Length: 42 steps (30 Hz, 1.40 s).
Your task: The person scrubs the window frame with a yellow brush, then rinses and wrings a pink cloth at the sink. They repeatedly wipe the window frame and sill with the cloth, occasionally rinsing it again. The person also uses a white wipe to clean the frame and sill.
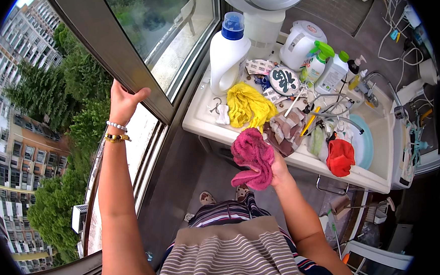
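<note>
My left hand grips the edge of a metal window sash frame, thumb on the near face, its fingers partly hidden behind it. Bead bracelets circle that wrist. A crumpled magenta cloth is bunched in my right hand, in front of the white washbasin counter. Just beyond it lie a yellow cloth and a brown patterned cloth. A red cloth drapes over the basin's front edge.
The window opening at left looks down on trees and buildings. On the counter stand a large detergent bottle, a white kettle and a green-topped spray bottle. A teal basin sits in the sink. Cables trail at right.
</note>
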Motion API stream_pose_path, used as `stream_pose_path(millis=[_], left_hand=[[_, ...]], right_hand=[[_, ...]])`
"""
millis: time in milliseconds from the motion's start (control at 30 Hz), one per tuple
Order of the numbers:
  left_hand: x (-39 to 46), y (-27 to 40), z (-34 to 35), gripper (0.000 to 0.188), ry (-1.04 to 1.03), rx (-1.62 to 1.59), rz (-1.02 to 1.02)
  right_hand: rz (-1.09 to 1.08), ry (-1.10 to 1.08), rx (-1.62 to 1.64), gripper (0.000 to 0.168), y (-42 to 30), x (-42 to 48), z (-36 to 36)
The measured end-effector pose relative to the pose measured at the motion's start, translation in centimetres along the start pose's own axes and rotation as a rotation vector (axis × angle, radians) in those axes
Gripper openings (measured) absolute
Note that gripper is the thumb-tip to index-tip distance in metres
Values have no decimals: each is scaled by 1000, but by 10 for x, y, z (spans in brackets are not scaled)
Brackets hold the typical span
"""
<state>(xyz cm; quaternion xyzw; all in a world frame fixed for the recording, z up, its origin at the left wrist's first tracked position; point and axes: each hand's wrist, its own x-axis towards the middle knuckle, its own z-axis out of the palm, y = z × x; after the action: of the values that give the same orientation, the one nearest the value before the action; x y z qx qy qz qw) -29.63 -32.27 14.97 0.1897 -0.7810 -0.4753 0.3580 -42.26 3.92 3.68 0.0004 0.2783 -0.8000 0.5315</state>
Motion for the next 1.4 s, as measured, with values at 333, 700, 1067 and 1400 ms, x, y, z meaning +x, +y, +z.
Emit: stream_pose_path(millis=[333,700,1067,1400], left_hand=[[-15,10,-1,46,84,-8,-48],[-48,19,-18,45,111,-14,-57],[-105,37,-52,32,192,76,-106],[-184,8,-118,58,250,220,-195]], right_hand=[[-5,98,-113,38,3,-9,-17],[60,147,-34,28,-32,-7,-2],[169,-40,-297,37,19,70,20],[-15,4,-535,44,-12,55,28]])
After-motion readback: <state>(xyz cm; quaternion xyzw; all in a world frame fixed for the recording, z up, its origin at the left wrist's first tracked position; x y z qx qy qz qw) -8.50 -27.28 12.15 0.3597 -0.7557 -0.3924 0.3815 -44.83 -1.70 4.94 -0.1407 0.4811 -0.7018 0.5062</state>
